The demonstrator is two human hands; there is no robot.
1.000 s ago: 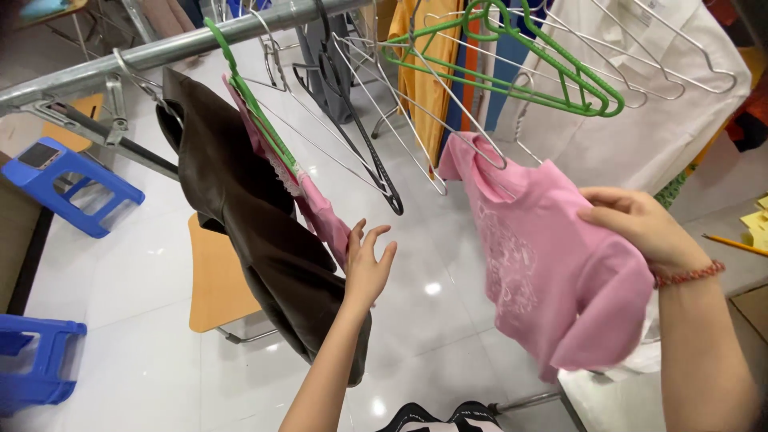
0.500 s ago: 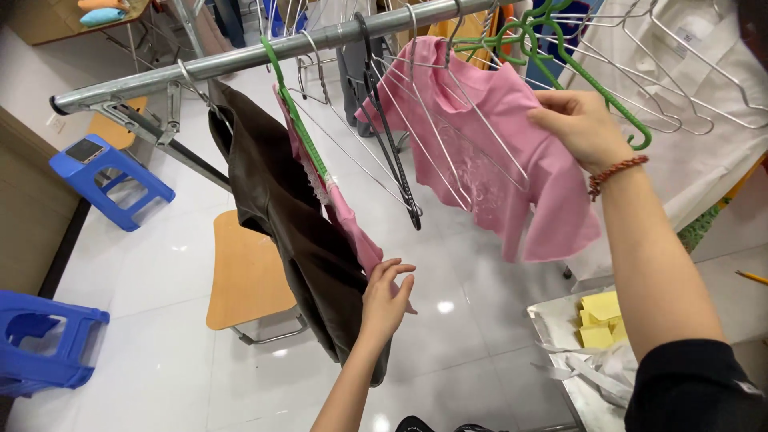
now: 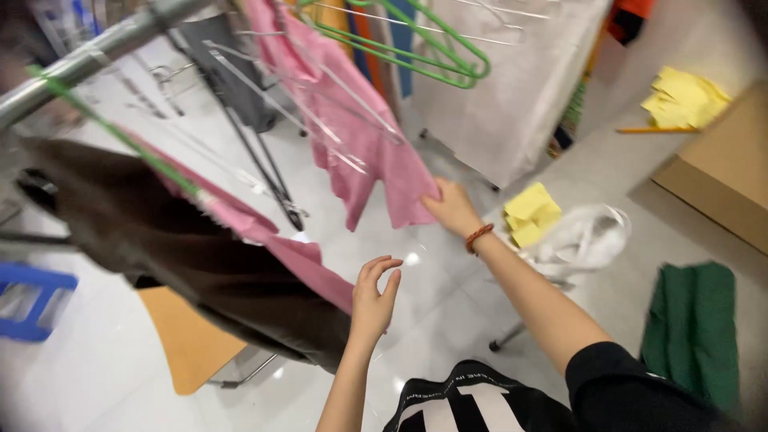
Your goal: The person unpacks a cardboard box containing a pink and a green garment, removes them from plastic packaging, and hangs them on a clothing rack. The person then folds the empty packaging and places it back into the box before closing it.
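The right hand (image 3: 453,210) has its fingers curled onto the lower hem of the pink shirt (image 3: 356,144), pinching the cloth at the corner that hangs toward five o'clock; the thumb is hidden behind the fabric, so how firm the pinch is cannot be told. The left hand (image 3: 374,302) holds nothing: its fingers are loosely spread and bent, thumb and forefinger apart, just beside the edge of the pink cloth (image 3: 296,268) that lies against the brown garment (image 3: 184,256) at its nine o'clock. The shirt hangs from a wire hanger (image 3: 320,80) on the rail (image 3: 96,52), which runs off toward ten o'clock, with green hangers (image 3: 416,56) at twelve o'clock of the right hand. To settle the shirt well, I would judge that the pull on the hem should go straight down and gently, so the hanger stays hooked and the shoulders sit evenly; a tug sideways would swing it into the bare wire hangers beside it and could tangle them. The free left hand looks best used to steady the brown garment or part the neighbours so the shirt hangs clear. Farther out, a white bag (image 3: 584,236) with yellow pieces (image 3: 532,212) lies at three o'clock of the right hand, a green cloth (image 3: 692,328) at four o'clock, a cardboard box (image 3: 720,168) at two o'clock, and a blue stool (image 3: 32,300) far at nine.
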